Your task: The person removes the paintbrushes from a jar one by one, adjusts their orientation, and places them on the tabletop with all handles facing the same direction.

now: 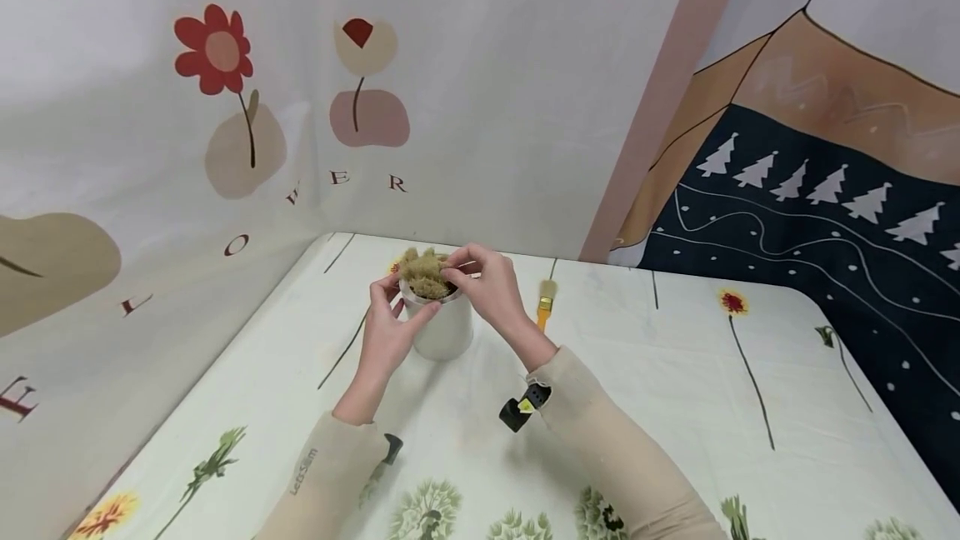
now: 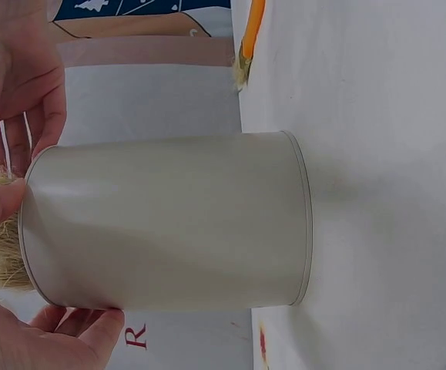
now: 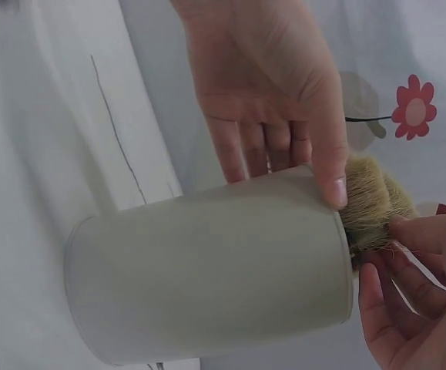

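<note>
An off-white cylindrical pot (image 1: 442, 336) stands upright on the table, with several tan bristle tufts (image 1: 420, 267) that look like paintbrush heads rising from its mouth. My left hand (image 1: 388, 333) grips the pot near its rim, thumb on the near side and fingers round the left. From the right, my right hand (image 1: 487, 283) pinches at the tufts just above the rim; in the right wrist view its thumb and fingers touch the bristles (image 3: 365, 193). Whatever lies lower inside the pot (image 2: 169, 223) is hidden by its wall.
A paintbrush (image 1: 546, 304) with an orange handle lies to the right of the pot, partly behind the right forearm. A white flower-printed cloth (image 1: 660, 373) covers the table. Printed curtains (image 1: 480, 90) hang close behind and along the left side.
</note>
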Demonstrator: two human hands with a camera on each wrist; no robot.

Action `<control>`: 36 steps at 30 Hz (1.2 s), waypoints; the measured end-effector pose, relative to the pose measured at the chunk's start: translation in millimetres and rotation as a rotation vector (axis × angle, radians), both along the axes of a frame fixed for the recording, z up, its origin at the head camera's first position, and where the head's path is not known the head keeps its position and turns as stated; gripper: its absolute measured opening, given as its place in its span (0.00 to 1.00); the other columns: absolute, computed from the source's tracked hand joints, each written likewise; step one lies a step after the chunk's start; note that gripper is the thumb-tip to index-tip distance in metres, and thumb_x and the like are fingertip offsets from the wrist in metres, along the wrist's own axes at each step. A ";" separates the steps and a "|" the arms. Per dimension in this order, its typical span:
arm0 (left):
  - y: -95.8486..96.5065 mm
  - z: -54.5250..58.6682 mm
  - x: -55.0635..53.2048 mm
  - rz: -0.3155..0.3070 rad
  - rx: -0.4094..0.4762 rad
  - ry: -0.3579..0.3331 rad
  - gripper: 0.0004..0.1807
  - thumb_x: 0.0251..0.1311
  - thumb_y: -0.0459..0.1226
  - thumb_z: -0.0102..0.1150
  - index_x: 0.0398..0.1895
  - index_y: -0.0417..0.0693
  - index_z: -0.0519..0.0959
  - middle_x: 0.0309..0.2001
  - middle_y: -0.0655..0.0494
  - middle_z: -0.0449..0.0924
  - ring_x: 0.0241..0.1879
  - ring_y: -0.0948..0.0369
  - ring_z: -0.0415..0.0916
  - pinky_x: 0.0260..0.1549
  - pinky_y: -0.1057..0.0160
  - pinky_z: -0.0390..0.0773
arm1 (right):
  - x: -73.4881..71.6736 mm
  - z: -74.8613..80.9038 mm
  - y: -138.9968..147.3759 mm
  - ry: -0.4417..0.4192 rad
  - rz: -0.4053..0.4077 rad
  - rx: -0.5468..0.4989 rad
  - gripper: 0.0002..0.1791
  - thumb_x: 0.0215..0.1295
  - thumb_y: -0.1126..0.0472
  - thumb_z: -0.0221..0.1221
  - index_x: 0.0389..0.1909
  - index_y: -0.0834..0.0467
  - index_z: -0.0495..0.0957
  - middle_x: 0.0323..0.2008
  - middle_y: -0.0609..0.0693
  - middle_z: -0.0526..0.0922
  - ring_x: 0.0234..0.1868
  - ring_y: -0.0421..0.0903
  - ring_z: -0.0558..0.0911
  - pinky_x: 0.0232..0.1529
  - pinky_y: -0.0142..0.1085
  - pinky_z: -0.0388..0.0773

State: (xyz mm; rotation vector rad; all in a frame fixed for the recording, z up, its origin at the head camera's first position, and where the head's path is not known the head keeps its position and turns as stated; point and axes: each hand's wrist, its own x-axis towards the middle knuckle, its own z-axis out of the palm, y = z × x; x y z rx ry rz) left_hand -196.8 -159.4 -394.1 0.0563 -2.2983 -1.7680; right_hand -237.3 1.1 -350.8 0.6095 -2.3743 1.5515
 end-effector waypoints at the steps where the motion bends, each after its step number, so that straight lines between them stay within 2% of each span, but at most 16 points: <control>1: 0.0 -0.1 0.1 0.000 -0.001 0.001 0.41 0.61 0.38 0.68 0.68 0.35 0.54 0.75 0.40 0.55 0.76 0.47 0.54 0.79 0.51 0.59 | 0.0 0.9 0.3 0.002 -0.001 -0.005 0.04 0.63 0.63 0.67 0.36 0.59 0.83 0.40 0.55 0.88 0.42 0.52 0.88 0.34 0.32 0.87; 5: 0.2 -0.3 0.5 -0.003 0.002 -0.001 0.41 0.61 0.38 0.68 0.68 0.35 0.54 0.75 0.40 0.55 0.76 0.47 0.54 0.79 0.51 0.59 | 0.2 4.4 1.2 0.013 0.012 -0.024 0.05 0.64 0.63 0.66 0.38 0.60 0.82 0.40 0.56 0.87 0.43 0.52 0.88 0.40 0.34 0.88; 14: -0.2 0.2 2.3 -0.008 -0.003 -0.018 0.41 0.61 0.39 0.68 0.69 0.37 0.53 0.75 0.41 0.55 0.76 0.47 0.54 0.79 0.51 0.59 | 0.6 15.2 4.6 -0.012 0.047 -0.105 0.07 0.71 0.62 0.60 0.43 0.62 0.76 0.43 0.58 0.84 0.47 0.54 0.86 0.45 0.41 0.88; 18: 0.1 0.8 2.2 -0.008 -0.006 -0.029 0.42 0.61 0.39 0.68 0.69 0.37 0.53 0.75 0.41 0.54 0.77 0.47 0.53 0.79 0.51 0.59 | -1.0 21.6 8.1 -0.020 0.063 -0.186 0.07 0.71 0.64 0.58 0.44 0.65 0.75 0.42 0.62 0.84 0.44 0.56 0.86 0.46 0.39 0.90; 21: 0.2 1.3 2.2 -0.006 -0.015 -0.037 0.42 0.61 0.39 0.68 0.70 0.37 0.53 0.76 0.41 0.54 0.77 0.47 0.53 0.79 0.51 0.59 | -2.5 27.1 11.2 -0.008 0.049 -0.245 0.07 0.71 0.66 0.58 0.44 0.66 0.74 0.42 0.64 0.85 0.43 0.57 0.86 0.45 0.34 0.89; 24: 0.3 1.7 1.9 0.000 -0.018 -0.042 0.42 0.61 0.39 0.68 0.69 0.37 0.53 0.76 0.41 0.54 0.77 0.47 0.53 0.79 0.52 0.59 | -4.5 32.2 14.7 0.025 0.020 -0.320 0.08 0.70 0.66 0.59 0.44 0.67 0.74 0.42 0.65 0.85 0.43 0.56 0.86 0.44 0.33 0.90; 28: 0.6 2.1 1.2 0.000 -0.017 -0.048 0.42 0.61 0.38 0.68 0.69 0.36 0.53 0.76 0.41 0.54 0.77 0.47 0.53 0.79 0.53 0.59 | -7.2 40.1 20.8 0.106 -0.024 -0.427 0.08 0.70 0.67 0.59 0.44 0.68 0.74 0.41 0.66 0.84 0.40 0.49 0.86 0.43 0.35 0.90; 32: 0.7 2.6 1.3 -0.003 -0.015 -0.049 0.42 0.61 0.39 0.68 0.70 0.37 0.53 0.76 0.41 0.54 0.77 0.47 0.52 0.79 0.53 0.59 | -9.4 50.9 28.4 0.184 -0.055 -0.481 0.09 0.69 0.67 0.60 0.44 0.69 0.73 0.40 0.66 0.84 0.38 0.39 0.86 0.42 0.36 0.90; 36: 0.8 3.4 1.4 -0.005 -0.005 -0.036 0.42 0.61 0.38 0.68 0.70 0.37 0.53 0.76 0.42 0.54 0.77 0.48 0.52 0.79 0.53 0.59 | -14.6 66.7 37.4 0.255 -0.081 -0.511 0.09 0.68 0.67 0.60 0.44 0.68 0.73 0.40 0.65 0.84 0.36 0.35 0.85 0.40 0.36 0.91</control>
